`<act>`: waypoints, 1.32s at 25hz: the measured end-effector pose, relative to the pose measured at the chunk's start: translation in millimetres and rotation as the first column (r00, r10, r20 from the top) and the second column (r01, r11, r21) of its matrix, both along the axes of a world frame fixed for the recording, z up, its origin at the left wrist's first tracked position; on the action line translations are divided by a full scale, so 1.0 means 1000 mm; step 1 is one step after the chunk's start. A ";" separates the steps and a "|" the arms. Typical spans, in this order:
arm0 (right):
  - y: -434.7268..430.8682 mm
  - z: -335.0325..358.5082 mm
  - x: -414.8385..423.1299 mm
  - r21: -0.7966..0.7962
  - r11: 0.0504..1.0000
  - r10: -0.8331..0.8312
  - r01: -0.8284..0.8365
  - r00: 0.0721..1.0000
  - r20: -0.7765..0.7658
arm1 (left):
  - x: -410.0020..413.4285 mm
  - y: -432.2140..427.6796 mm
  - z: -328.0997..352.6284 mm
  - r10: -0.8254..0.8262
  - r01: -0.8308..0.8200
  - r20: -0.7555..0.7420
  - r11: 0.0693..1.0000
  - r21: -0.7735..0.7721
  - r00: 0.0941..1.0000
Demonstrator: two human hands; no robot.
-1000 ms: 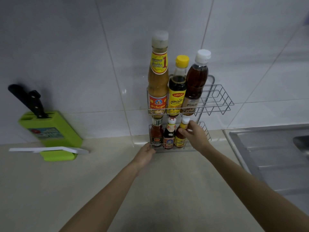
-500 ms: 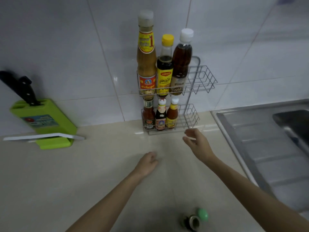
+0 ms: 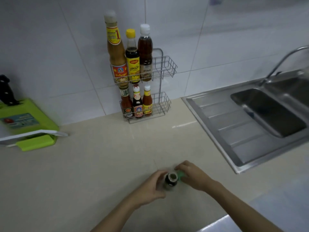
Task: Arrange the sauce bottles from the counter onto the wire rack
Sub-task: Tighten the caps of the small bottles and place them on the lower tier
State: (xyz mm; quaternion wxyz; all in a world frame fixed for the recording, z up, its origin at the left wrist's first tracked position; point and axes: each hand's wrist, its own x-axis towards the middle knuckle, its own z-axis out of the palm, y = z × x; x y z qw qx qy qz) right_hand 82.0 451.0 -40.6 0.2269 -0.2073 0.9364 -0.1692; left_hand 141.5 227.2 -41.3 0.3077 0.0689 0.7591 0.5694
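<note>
The two-tier wire rack [image 3: 165, 64] stands against the tiled wall. Its upper shelf holds a tall orange sauce bottle [image 3: 116, 52], a yellow-capped dark bottle [image 3: 132, 64] and a white-capped brown bottle [image 3: 145, 52]. Three small bottles [image 3: 138, 104] fill the left of the lower shelf. Near the counter's front, my left hand [image 3: 153, 185] curls around a small dark bottle [image 3: 170, 179] seen from above. My right hand [image 3: 192, 176] closes over a green-capped bottle [image 3: 180, 174] right beside it; its body is hidden.
A green knife block [image 3: 25, 121] with a black-handled knife [image 3: 6, 91] and a white board [image 3: 33, 133] sit at the left. A steel sink [image 3: 267, 111] with drainboard and a faucet [image 3: 284, 59] lie at the right. Both rack shelves have open room on their right side.
Both hands have drawn back from the rack's lower shelf to the counter's near side and closed on the two small bottles there. The view has tilted down.
</note>
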 end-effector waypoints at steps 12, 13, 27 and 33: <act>0.002 0.035 0.038 -0.519 0.746 -0.472 0.417 0.881 0.029 | 0.012 0.024 0.007 0.260 -0.260 -0.134 0.966 0.017 0.956; 0.001 0.047 0.038 -0.622 0.648 -0.478 0.439 0.871 0.117 | 0.012 0.022 0.009 0.282 -0.280 -0.144 0.959 0.035 0.949; -0.027 0.124 0.016 -0.631 0.764 0.003 -0.134 0.979 -0.204 | 0.022 0.003 0.049 0.322 -0.325 -0.291 0.945 0.039 0.901; -0.025 0.140 0.003 -0.537 0.794 0.160 -0.286 0.950 -0.269 | 0.023 0.005 0.060 0.346 -0.333 -0.248 0.938 0.097 0.905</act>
